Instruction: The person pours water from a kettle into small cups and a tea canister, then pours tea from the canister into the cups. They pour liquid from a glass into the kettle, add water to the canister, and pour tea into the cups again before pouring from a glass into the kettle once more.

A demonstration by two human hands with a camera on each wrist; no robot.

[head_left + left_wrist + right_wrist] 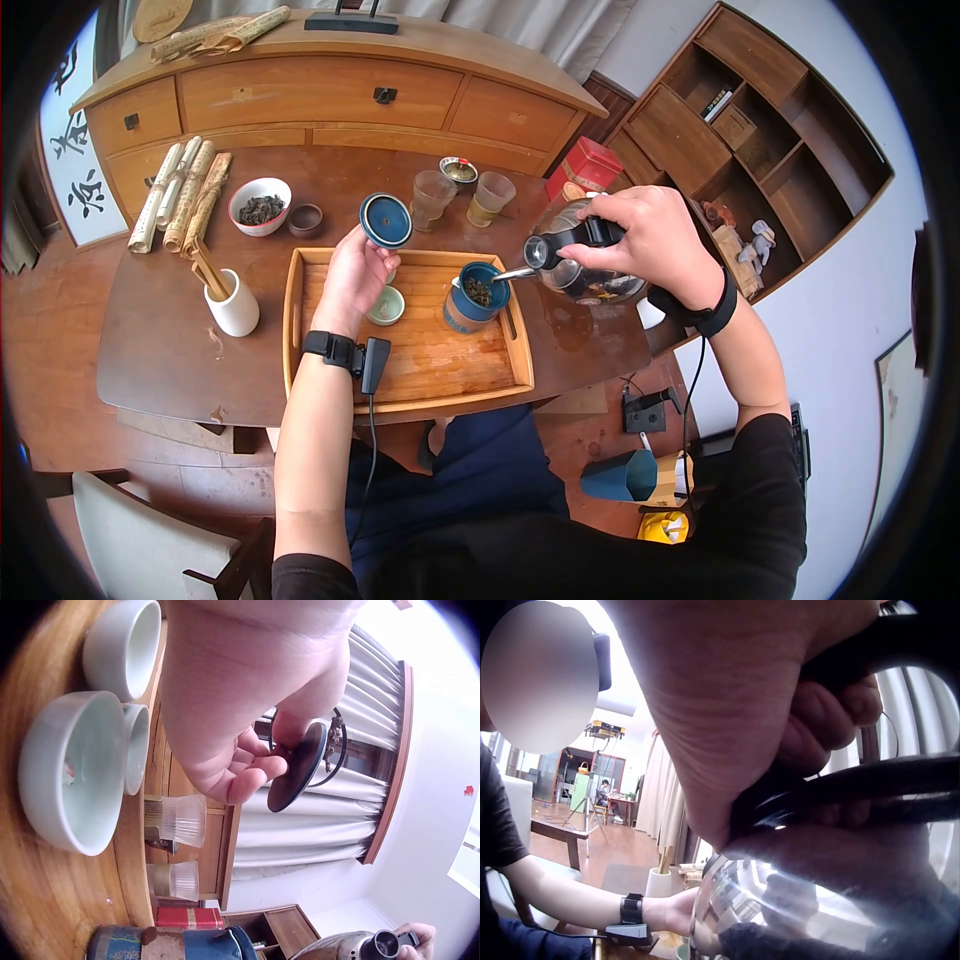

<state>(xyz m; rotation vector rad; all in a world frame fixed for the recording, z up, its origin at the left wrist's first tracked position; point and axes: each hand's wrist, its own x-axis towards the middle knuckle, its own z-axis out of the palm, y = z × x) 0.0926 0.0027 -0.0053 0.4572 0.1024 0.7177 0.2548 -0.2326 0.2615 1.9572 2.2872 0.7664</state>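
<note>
My left hand pinches a round blue lid above the left part of a wooden tray; in the left wrist view the lid is tilted between thumb and fingers. My right hand grips the black handle of a shiny kettle, and in the right wrist view the fingers curl round that handle. The kettle's thin spout reaches the rim of a blue cup with dark leaves inside. Whether water flows cannot be seen. Pale green cups sit below my left hand.
The tray lies on a dark table. Behind it stand two glasses, a small lidded bowl and a red box. To the left are a bowl of leaves, a white holder and rolled scrolls.
</note>
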